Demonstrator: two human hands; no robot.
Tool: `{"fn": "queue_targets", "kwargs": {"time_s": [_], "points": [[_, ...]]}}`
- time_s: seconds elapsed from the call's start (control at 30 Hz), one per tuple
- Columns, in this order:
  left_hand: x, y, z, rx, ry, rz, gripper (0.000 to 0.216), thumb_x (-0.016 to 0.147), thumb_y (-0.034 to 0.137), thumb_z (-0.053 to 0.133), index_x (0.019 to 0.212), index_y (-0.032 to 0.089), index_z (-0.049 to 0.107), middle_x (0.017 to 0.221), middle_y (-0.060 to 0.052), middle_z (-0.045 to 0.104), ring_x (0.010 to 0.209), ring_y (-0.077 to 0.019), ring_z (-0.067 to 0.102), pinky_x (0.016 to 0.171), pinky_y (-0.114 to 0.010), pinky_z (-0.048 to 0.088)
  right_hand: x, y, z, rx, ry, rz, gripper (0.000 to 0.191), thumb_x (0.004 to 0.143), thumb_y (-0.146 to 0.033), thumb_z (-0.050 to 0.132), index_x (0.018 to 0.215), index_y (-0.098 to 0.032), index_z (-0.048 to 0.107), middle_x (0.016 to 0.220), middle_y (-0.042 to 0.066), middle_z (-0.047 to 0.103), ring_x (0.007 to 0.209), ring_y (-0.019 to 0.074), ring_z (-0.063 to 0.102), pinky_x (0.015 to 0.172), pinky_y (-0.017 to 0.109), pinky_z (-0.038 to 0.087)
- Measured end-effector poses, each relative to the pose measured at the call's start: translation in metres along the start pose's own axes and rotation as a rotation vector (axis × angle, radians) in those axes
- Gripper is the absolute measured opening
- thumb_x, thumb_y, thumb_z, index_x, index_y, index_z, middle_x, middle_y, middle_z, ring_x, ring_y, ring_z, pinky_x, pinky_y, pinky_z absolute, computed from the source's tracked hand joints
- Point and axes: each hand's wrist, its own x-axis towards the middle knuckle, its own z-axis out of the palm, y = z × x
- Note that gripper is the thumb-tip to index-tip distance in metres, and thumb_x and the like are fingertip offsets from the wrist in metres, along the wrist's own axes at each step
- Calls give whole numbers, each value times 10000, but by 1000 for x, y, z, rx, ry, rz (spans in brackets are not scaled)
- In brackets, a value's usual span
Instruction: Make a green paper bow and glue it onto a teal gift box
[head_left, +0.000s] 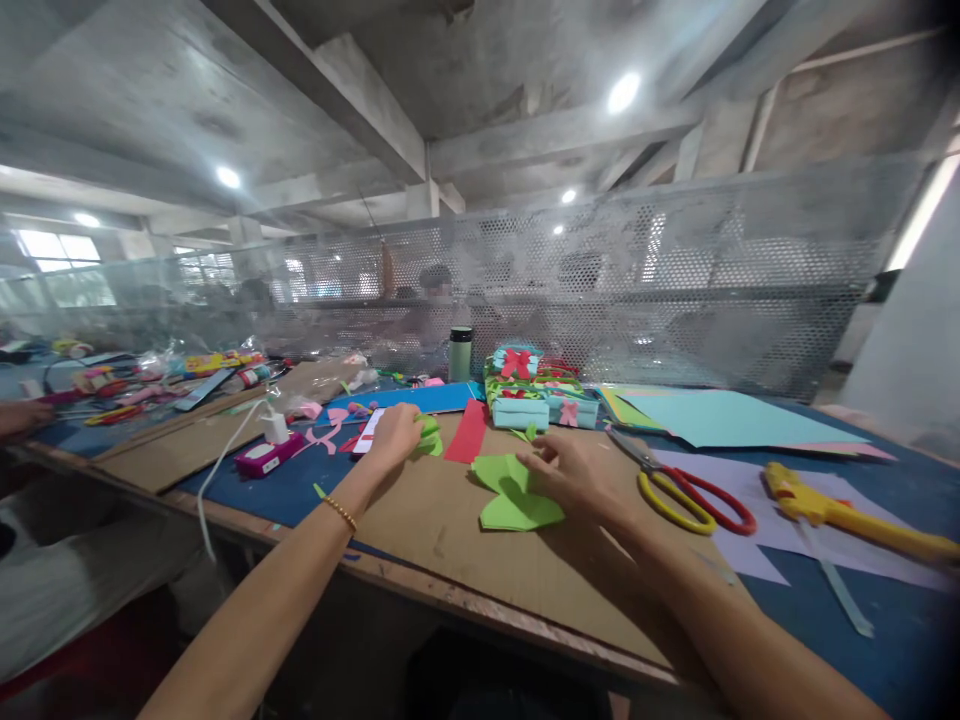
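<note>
My left hand [396,438], with a gold beaded bracelet on its wrist, reaches over the cardboard. Its fingers are closed on small green paper cutouts [430,436]; the fingertips are partly hidden. A larger light-green paper cutout [514,495] with petal-like lobes lies on the cardboard sheet [450,530]. At that cutout's right edge is my right hand [574,475], fingers half bent and apart, the thumb touching the paper. Between the hands lies a red paper strip [466,432]. Just beyond sit light-blue boxes with paper bows [521,412].
Scissors [679,490] with red and yellow handles and a yellow glue gun [825,508] lie right. Coloured sheets [742,415] are stacked behind. A phone [367,432], purple power strip [270,455] and green bottle [460,355] stand left and back. Another person's hand [26,415] shows far left.
</note>
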Motion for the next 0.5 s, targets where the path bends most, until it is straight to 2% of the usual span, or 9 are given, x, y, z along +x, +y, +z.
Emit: {"fn": "queue_targets", "kwargs": {"time_s": [0.07,0.13,0.23,0.37,0.43,0.5], "points": [[-2,13,-7,-22,49,47,189,778,182,599,598,197,659,660,-61,667,688,-210,583,654,-289,342,0,-4,-8,-93,145,-70,259,814,-460,611,771,-215,686,744,49,656,629,180,532,576,285,325],[-5,33,-12,-113,111,120,156,823,238,595,720,196,705,718,-43,689,684,-187,569,658,-276,351,-3,-12,-16,-74,215,-140,252,867,-415,550,789,-210,674,761,47,646,661,183,542,624,294,358],[-11,68,-13,-336,121,209,146,830,277,626,735,195,701,679,-17,669,627,-161,538,619,-265,353,-7,-25,-24,131,173,-160,345,913,-452,508,708,-204,635,682,24,612,645,169,543,627,286,394],[-21,107,-1,-452,124,325,127,818,257,663,709,196,682,651,-9,648,606,-151,516,620,-267,361,-9,-30,-24,571,79,-18,529,895,-648,484,753,-174,671,739,50,679,624,150,595,572,263,439],[-26,120,7,-434,133,409,130,817,225,662,692,192,670,683,-22,657,646,-156,536,656,-271,373,-8,-26,-23,714,40,56,534,834,-673,570,762,-157,687,749,60,695,624,144,611,570,256,450],[-29,129,13,-435,142,442,144,814,217,665,673,189,653,686,-24,650,666,-157,540,672,-271,378,-6,-20,-22,779,18,86,461,747,-612,706,718,-153,680,686,36,672,599,130,592,574,252,448]]}}
